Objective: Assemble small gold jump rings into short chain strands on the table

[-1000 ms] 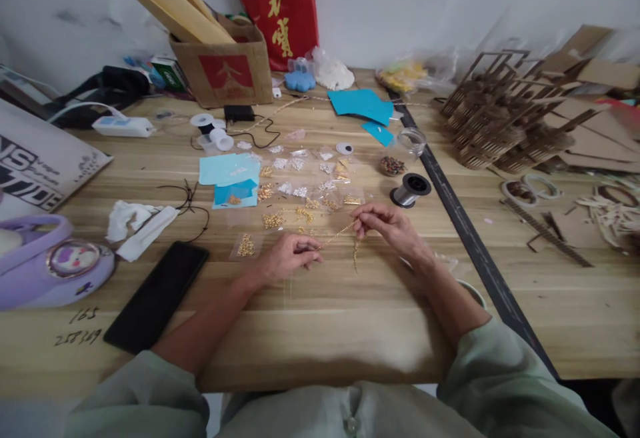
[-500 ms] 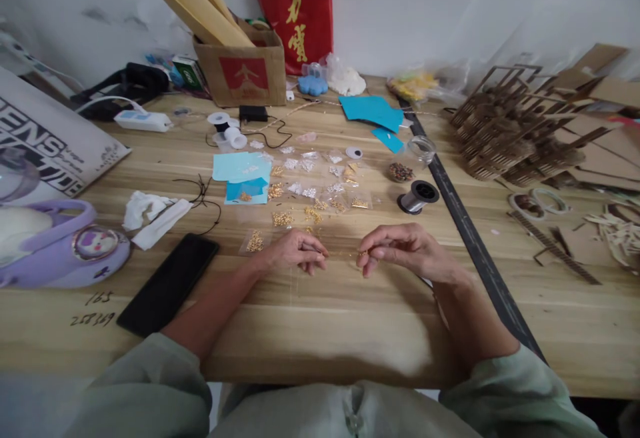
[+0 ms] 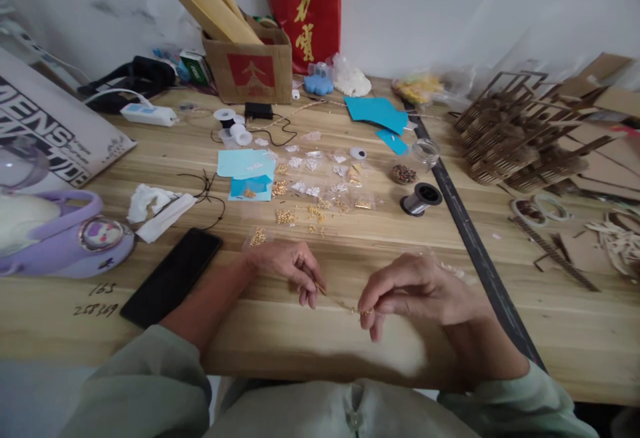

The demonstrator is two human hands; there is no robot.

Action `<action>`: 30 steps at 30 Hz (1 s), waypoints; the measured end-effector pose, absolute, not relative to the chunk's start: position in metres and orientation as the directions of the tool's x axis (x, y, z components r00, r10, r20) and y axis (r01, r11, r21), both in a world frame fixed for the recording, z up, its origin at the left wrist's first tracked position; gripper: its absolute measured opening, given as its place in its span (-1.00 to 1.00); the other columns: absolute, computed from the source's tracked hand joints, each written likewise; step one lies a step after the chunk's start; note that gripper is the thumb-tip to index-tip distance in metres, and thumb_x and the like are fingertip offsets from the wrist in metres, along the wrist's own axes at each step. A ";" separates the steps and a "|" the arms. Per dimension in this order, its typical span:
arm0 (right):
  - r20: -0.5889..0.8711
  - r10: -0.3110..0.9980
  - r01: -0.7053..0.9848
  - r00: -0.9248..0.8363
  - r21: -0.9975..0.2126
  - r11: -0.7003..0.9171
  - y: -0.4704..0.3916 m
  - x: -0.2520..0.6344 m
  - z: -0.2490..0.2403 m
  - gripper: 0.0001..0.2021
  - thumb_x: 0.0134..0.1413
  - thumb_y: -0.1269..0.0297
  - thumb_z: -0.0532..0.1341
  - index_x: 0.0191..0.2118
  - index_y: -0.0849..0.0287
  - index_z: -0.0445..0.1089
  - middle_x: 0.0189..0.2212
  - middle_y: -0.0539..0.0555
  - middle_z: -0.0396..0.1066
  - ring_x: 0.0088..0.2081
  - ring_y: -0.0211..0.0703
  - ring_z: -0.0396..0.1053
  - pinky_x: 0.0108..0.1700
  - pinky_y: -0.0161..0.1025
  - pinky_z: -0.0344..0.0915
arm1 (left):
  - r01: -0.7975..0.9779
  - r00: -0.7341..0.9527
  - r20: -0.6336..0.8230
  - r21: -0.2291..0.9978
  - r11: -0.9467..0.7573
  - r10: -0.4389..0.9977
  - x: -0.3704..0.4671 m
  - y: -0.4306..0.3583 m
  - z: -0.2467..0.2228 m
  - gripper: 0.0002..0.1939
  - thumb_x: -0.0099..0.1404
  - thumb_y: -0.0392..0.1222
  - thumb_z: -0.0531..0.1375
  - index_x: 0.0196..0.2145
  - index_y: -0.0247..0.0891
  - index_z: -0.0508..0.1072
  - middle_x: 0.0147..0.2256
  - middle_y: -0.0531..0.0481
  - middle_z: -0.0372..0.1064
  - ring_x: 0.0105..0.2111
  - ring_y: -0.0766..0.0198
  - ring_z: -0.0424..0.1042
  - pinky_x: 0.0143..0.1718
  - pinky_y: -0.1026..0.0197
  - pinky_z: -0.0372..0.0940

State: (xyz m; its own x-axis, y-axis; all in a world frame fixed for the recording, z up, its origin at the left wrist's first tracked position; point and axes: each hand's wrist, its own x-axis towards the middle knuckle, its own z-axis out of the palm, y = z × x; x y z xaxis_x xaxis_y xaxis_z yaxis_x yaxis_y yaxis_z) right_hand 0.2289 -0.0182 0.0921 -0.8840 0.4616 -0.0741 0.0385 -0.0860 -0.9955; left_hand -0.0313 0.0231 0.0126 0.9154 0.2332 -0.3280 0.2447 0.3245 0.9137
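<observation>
A thin gold beaded strand [image 3: 344,304] stretches between my two hands above the front of the wooden table. My left hand [image 3: 294,270] pinches its left end between thumb and fingers. At the other end, my right hand [image 3: 407,295] is closed on the strand, with small gold bits showing at the fingertips. Beyond the hands lie small gold beads [image 3: 316,213] in loose piles, and a clear bag of gold beads [image 3: 258,237] is just behind my left hand. A spool of fine wire [image 3: 421,199] stands past my right hand.
A black phone [image 3: 173,277] lies beside my left forearm, near a purple kettle-like item [image 3: 65,235]. Several small bead packets [image 3: 363,202], blue sheets [image 3: 245,165] and a jar of dark beads [image 3: 405,173] are farther back. Brown wooden frames [image 3: 515,131] crowd the right.
Both hands have come nearer to me, the right one more so. The strand between them now slants down to the right and shows more clearly.
</observation>
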 end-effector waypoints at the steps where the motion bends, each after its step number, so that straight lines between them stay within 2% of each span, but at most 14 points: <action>1: -0.082 0.485 0.041 -0.871 -0.995 -0.096 -0.013 0.229 0.085 -0.80 0.21 0.28 0.16 -0.13 0.24 0.45 -0.33 0.14 0.52 -0.35 -0.17 0.53 -0.30 -0.27 0.46 | 0.253 0.909 -0.336 0.916 0.311 0.248 -0.030 0.023 0.010 -0.60 0.09 0.08 0.30 -0.19 -0.24 0.56 -0.35 -0.16 0.57 -0.44 0.22 0.54 -0.43 0.28 0.38; 5: -0.134 0.709 0.081 -0.692 -0.991 -0.108 0.019 0.233 0.042 -0.75 0.13 0.19 0.24 -0.17 0.27 0.42 -0.37 0.12 0.53 -0.37 -0.21 0.51 -0.31 -0.29 0.42 | 0.334 0.844 -0.396 0.916 0.224 0.362 -0.025 0.023 0.002 -0.68 0.15 0.04 0.27 -0.24 -0.25 0.52 -0.51 -0.06 0.54 -0.59 0.34 0.46 -0.56 0.38 0.28; 8: -0.225 0.785 0.143 -0.578 -0.974 -0.174 0.038 0.239 0.010 -0.69 0.05 0.12 0.29 -0.21 0.27 0.41 -0.37 0.12 0.52 -0.39 -0.24 0.49 -0.34 -0.31 0.39 | 0.393 0.807 -0.423 0.906 0.160 0.411 -0.022 0.022 0.004 -0.73 0.18 0.01 0.24 -0.33 -0.27 0.49 -0.58 -0.01 0.50 -0.67 0.38 0.40 -0.61 0.40 0.24; 16: -0.211 0.865 0.242 -0.455 -0.964 -0.108 0.045 0.245 -0.010 -0.68 0.01 0.09 0.29 -0.25 0.28 0.43 -0.38 0.11 0.50 -0.38 -0.29 0.42 -0.33 -0.36 0.32 | 0.419 0.759 -0.439 0.895 0.154 0.481 -0.021 0.022 0.000 -0.82 0.19 -0.10 0.21 -0.40 -0.29 0.40 -0.52 0.01 0.47 -0.69 0.42 0.37 -0.65 0.42 0.19; 22: -0.210 0.883 0.093 -0.419 -0.978 -0.189 0.047 0.245 -0.007 -0.66 -0.05 0.06 0.33 -0.25 0.22 0.42 -0.37 0.09 0.51 -0.39 -0.27 0.44 -0.32 -0.32 0.36 | 0.409 0.730 -0.443 0.893 0.186 0.520 -0.022 0.025 -0.007 -0.84 0.14 -0.16 0.24 -0.37 -0.31 0.39 -0.43 -0.02 0.51 -0.64 0.42 0.39 -0.65 0.43 0.19; 30: -0.103 0.888 0.071 -0.449 -0.994 -0.079 0.044 0.250 0.011 -0.76 0.05 0.15 0.29 -0.21 0.18 0.45 -0.38 0.06 0.51 -0.39 -0.29 0.44 -0.34 -0.36 0.37 | 0.353 0.741 -0.410 0.912 0.210 0.532 -0.022 0.028 -0.011 -0.76 0.11 -0.10 0.28 -0.37 -0.34 0.42 -0.39 -0.08 0.53 -0.57 0.38 0.45 -0.61 0.41 0.24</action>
State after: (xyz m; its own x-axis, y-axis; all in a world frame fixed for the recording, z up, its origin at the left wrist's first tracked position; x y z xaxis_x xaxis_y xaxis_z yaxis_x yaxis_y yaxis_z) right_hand 0.2504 0.0443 0.0114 -0.4487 0.8878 -0.1025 0.0706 -0.0791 -0.9944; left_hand -0.0216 0.0276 -0.0109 0.7410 0.5321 -0.4096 0.3529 0.2104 0.9117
